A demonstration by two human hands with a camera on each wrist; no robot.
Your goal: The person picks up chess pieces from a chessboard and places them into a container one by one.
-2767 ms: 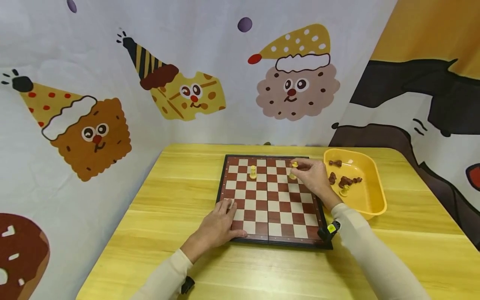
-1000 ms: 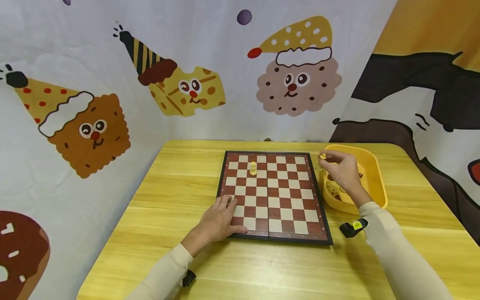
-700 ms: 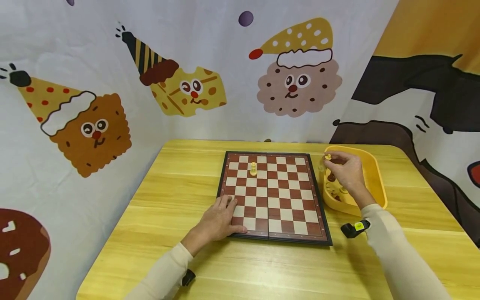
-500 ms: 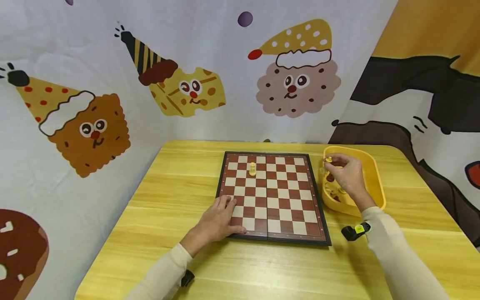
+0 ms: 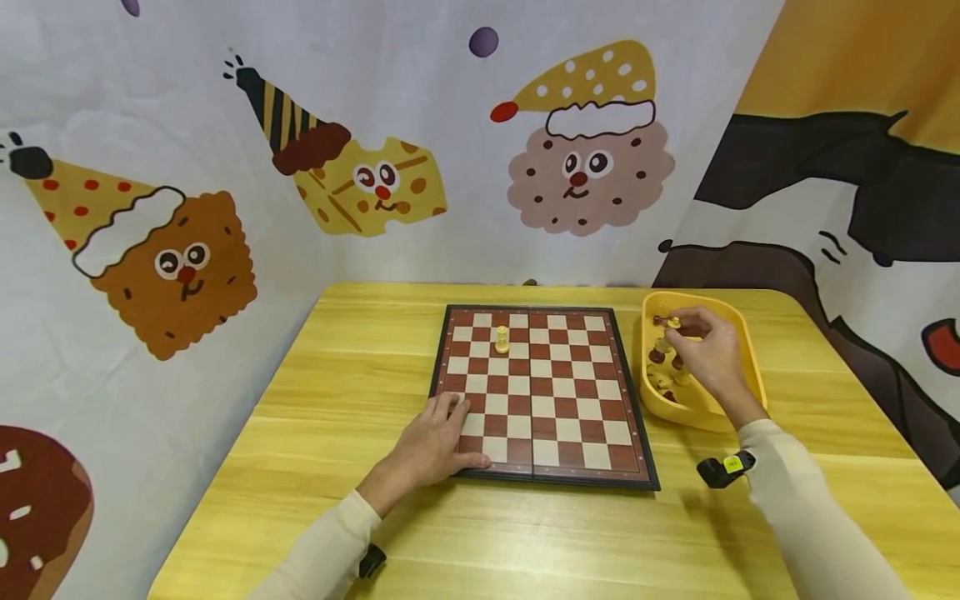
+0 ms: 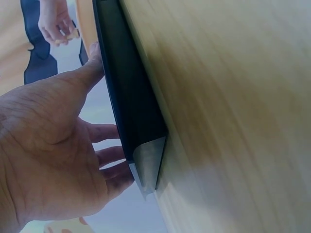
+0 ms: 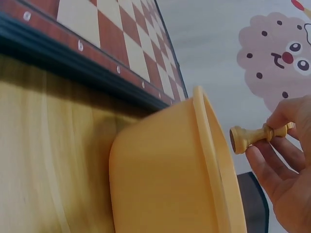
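Note:
A red-and-cream chessboard (image 5: 553, 400) with a dark frame lies on the table. My left hand (image 5: 431, 442) rests on its near left corner, fingers on the top and thumb along the front edge; in the left wrist view, this hand (image 6: 58, 145) is spread against the dark rim. One pale yellow chess piece (image 5: 502, 340) stands upright toward the board's far left. My right hand (image 5: 708, 346) pinches another pale yellow chess piece (image 7: 252, 138) between thumb and fingers, over the yellow bin (image 5: 753, 371). In the right wrist view, this piece lies sideways, its dark base facing the board.
Brown and pale chess pieces, including a brown piece (image 5: 656, 357), lie in the bin, partly hidden by my right hand. The bin stands close beside the board's right edge. Behind the wooden table (image 5: 337, 358) hangs a cartoon-printed curtain (image 5: 472, 258).
My right hand has gone from the board's far right to over the bin, carrying the pale chess piece off the board. In the last half second it shifts slightly further right. My left hand stays put.

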